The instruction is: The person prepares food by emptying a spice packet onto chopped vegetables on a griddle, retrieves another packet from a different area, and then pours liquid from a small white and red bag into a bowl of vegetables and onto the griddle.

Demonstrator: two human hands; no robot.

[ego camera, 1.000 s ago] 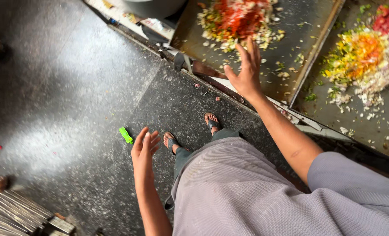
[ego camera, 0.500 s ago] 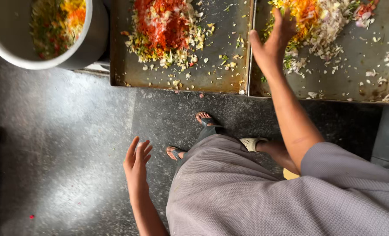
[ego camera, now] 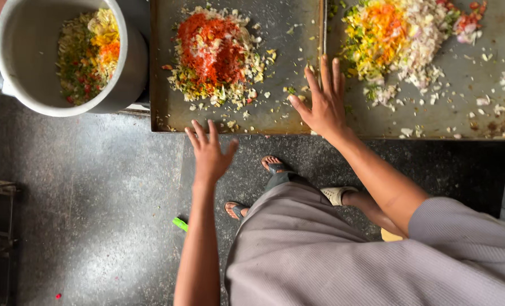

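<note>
My right hand (ego camera: 324, 97) lies flat with fingers spread across the joint between two dark metal trays. The left tray (ego camera: 298, 34) carries a heap of chopped vegetables topped with red (ego camera: 214, 52). On the right tray (ego camera: 468, 113) sits a pile of chopped onion with yellow and orange pieces (ego camera: 394, 34). My left hand (ego camera: 209, 151) hovers open, fingers apart, just below the left tray's near edge, holding nothing.
A large grey pot (ego camera: 125, 73) with mixed chopped vegetables stands at the upper left. Below lies a dark speckled floor (ego camera: 94, 198) with a small green object (ego camera: 180, 224) on it. My sandalled feet (ego camera: 275, 166) and grey garment (ego camera: 320, 255) fill the lower middle.
The view has shifted, so the trays and pot now sit lower and nearer. My left hand has risen toward the left tray's edge. My right hand has moved left onto the joint between trays.
</note>
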